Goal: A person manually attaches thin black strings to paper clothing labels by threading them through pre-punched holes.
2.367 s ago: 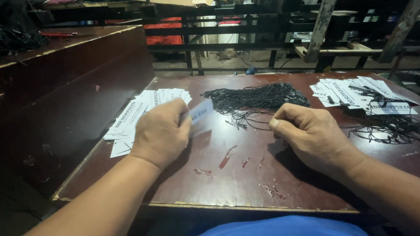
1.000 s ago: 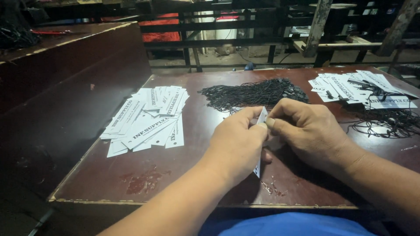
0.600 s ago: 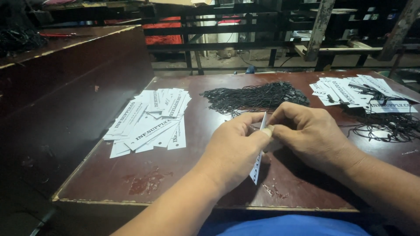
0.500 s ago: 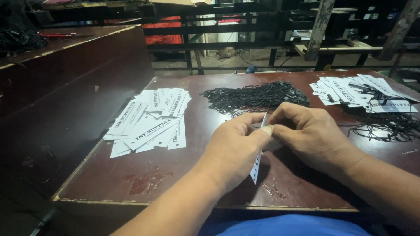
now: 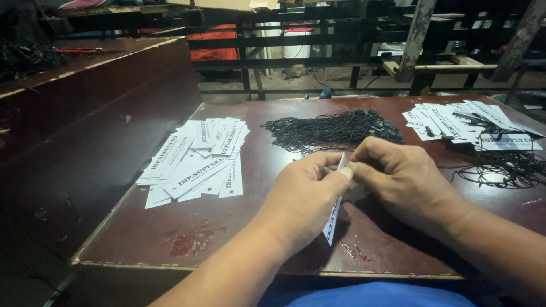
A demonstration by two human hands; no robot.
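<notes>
Spanning a dim workshop before dark railings, the worn reddish table (image 5: 227, 227) bears a black string heap (image 5: 333, 128) at its centre, white tags (image 5: 196, 162) left of it, and nearer, the left hand (image 5: 307, 199) and right hand (image 5: 401, 182) pinching one white tag (image 5: 334, 219).

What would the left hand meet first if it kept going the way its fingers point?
The left hand points right and slightly away, so it would run into the right hand first; both already pinch the same white tag. Depth looks matched, though one view cannot confirm.
</notes>
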